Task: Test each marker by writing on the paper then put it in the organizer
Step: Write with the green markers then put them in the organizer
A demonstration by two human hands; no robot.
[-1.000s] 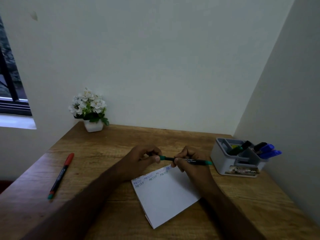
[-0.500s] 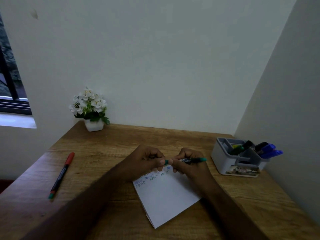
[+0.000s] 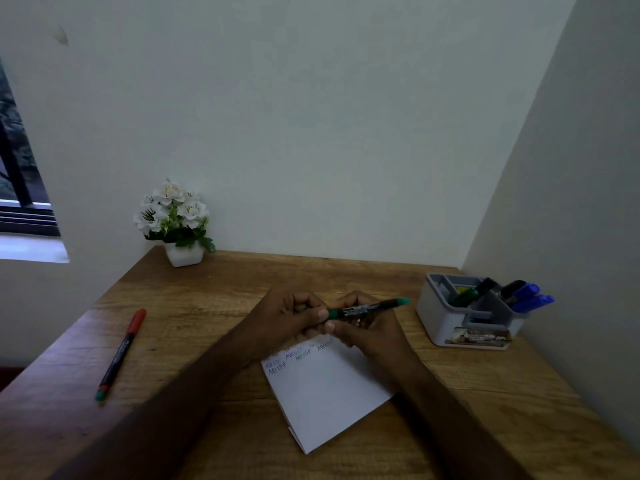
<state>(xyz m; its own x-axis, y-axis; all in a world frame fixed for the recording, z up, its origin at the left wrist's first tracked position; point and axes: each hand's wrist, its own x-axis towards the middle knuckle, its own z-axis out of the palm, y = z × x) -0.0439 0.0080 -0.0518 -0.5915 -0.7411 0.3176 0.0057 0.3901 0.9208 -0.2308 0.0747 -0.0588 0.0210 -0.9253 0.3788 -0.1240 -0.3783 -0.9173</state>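
Both hands hold a green marker [image 3: 363,309] above the paper [image 3: 329,393].

Left hand [image 3: 291,317] pinches the marker's left end with curled fingers, right hand [image 3: 367,329] grips the barrel. Its long axis runs left to right and rises a little toward the right, where a green tip points at the organizer [image 3: 464,327]. Whether the cap is on, I cannot tell. The paper lies on the wooden counter [image 3: 207,323], with rows of small letters along its far edge, partly hidden under the hands. A red marker [image 3: 121,353] lies well apart at the left. The organizer stands at the right wall, with dark and blue markers inside. A flower pot [image 3: 183,256] stands at the back wall, and a window is cut off at the left.
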